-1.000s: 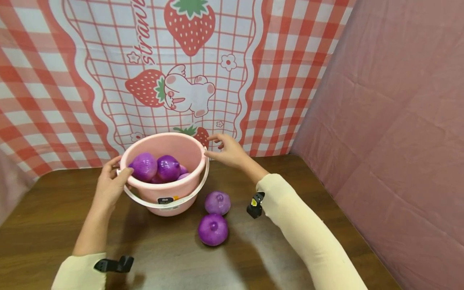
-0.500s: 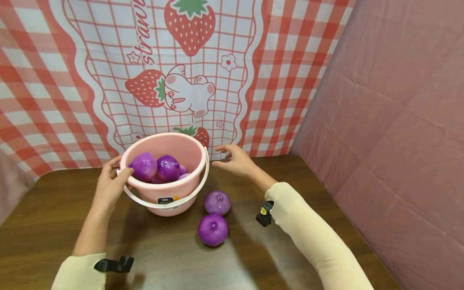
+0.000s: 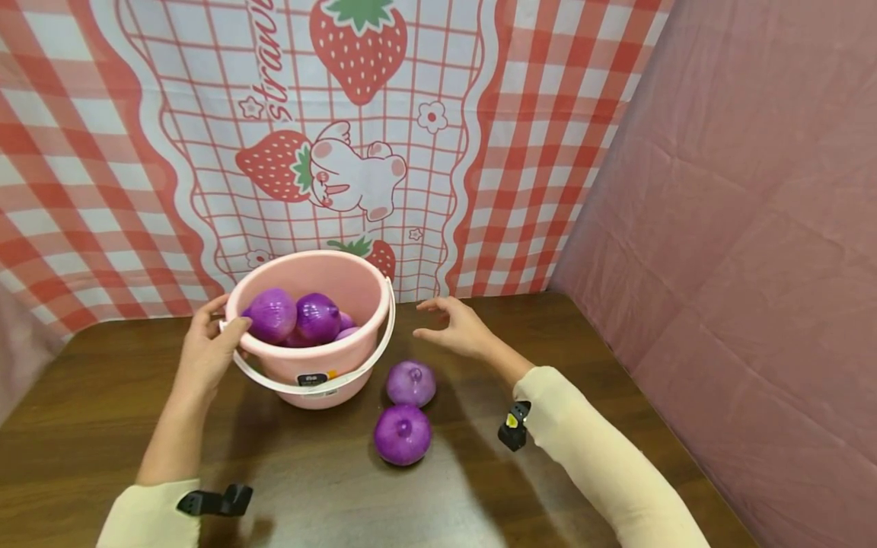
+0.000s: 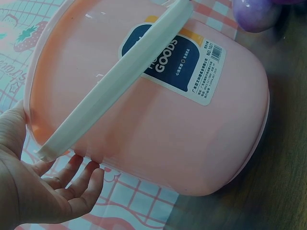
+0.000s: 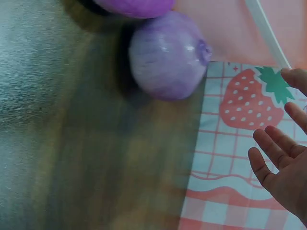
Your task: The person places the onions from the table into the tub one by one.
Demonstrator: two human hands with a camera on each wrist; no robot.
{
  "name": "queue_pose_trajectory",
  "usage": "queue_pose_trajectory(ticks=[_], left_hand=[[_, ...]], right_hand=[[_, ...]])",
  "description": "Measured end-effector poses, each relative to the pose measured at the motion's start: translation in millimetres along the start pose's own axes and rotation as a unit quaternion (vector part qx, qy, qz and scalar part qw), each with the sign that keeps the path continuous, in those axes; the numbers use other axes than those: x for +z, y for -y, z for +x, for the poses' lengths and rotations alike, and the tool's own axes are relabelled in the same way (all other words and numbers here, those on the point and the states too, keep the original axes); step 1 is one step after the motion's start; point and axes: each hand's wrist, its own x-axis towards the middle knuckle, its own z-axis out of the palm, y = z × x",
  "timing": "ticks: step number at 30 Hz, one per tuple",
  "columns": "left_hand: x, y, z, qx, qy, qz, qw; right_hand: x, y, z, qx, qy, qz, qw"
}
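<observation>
A pink bucket stands at the back left of the table, its white handle hanging down over the front. My left hand grips its rim at the left side, thumb on the near edge and fingers around the outside. Several purple onions lie inside the bucket. Right of it, a pale purple onion and a darker purple onion sit side by side on the table. My right hand, fingers relaxed and apart, hovers behind and right of the pale onion, holding nothing.
The brown wooden table runs under everything. A red-and-white checked cloth with strawberries hangs right behind the bucket, and a plain pink cloth borders the right side. Both sleeves carry small black wrist devices.
My right hand has left the bucket's right rim and moved right and toward me, down near the pale onion. The left hand, bucket and onions stay where they were.
</observation>
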Motion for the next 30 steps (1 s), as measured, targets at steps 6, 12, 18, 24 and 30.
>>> queue_pose_trajectory(ticks=[6,12,18,24,30], left_hand=[[0.6,0.1,-0.8,-0.001,0.0,-0.013,0.9999],[0.5,0.4,-0.3,-0.001,-0.001,-0.015,0.9999],[0.1,0.3,0.0,-0.004,-0.003,-0.015,0.9999],[-0.2,-0.3,0.0,-0.007,-0.005,-0.013,0.9999],[0.3,-0.2,-0.1,-0.006,-0.003,-0.017,0.9998]], right_hand=[[10,-12,-10.9,0.003,0.001,0.018,0.9998],[20,-21,-21.6,0.011,0.003,0.033,0.9994],[28,-28,-29.6,0.004,0.015,0.05,0.9986],[36,-38,-35.4,0.005,0.03,0.065,0.9974],[44,-44,-41.6,0.01,0.032,0.072,0.9968]])
